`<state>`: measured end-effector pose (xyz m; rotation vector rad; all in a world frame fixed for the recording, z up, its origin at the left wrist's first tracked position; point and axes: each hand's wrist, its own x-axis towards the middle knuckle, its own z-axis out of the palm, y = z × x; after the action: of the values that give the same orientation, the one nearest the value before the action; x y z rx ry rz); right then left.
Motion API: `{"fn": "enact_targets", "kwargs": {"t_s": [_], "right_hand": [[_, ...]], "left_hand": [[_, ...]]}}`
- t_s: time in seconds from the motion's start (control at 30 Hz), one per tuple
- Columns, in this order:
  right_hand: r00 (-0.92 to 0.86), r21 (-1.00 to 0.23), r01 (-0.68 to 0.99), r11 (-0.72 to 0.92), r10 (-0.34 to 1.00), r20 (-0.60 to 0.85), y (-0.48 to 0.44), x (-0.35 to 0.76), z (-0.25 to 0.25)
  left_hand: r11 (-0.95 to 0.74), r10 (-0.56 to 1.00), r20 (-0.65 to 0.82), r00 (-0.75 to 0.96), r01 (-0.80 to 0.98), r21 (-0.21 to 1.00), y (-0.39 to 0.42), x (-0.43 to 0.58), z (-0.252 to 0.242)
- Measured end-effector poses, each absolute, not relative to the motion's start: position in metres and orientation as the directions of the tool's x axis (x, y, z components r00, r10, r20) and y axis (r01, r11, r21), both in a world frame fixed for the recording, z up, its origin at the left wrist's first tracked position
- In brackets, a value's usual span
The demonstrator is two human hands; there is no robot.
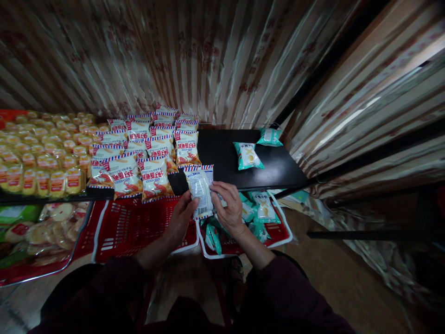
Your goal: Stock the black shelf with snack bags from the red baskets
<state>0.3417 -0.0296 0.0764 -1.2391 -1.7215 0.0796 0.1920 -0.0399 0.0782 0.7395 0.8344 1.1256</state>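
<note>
Both of my hands grip one white snack packet [200, 189] with a red and blue striped edge, its back side up. My left hand [181, 219] pinches the packet's lower left side and my right hand [227, 208] holds its right side. The packet hangs over the front edge of a black shelf [222, 153]. Rows of matching packets with red lettering [146, 153] lie on the shelf just to the left. Two teal packets [247, 156] lie apart on the shelf's right part.
A red basket [132, 227] sits below my left hand, and a second red basket [278, 232] with teal packets sits below my right. Yellow packets [41, 157] fill the shelf at far left. A tray of round biscuits [45, 232] stands lower left. Striped curtain behind.
</note>
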Motion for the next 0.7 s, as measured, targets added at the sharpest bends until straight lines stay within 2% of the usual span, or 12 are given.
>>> {"fn": "enact_targets", "kwargs": {"t_s": [0.2, 0.47, 0.6, 0.7], "right_hand": [[0.018, -0.611, 0.638, 0.470, 0.783, 0.621, -0.0304, 0.3428, 0.0775], [0.042, -0.753, 0.507, 0.420, 0.860, 0.508, -0.0348, 0.3463, 0.0777], [0.014, -0.807, 0.411, 0.424, 0.882, 0.470, -0.0357, 0.3482, 0.0750], [-0.021, -0.837, 0.371, 0.403, 0.905, 0.426, -0.0354, 0.3496, 0.0731]], "left_hand": [[0.312, 0.950, -0.244, 0.196, -0.516, 0.798, -0.0437, 0.1894, 0.0796], [0.235, 0.970, -0.184, 0.159, -0.422, 0.876, -0.0428, 0.1879, 0.0805], [0.164, 0.981, -0.124, 0.151, -0.290, 0.943, -0.0425, 0.1858, 0.0846], [0.042, 0.994, -0.027, 0.106, -0.138, 0.990, -0.0414, 0.1831, 0.0832]]}}
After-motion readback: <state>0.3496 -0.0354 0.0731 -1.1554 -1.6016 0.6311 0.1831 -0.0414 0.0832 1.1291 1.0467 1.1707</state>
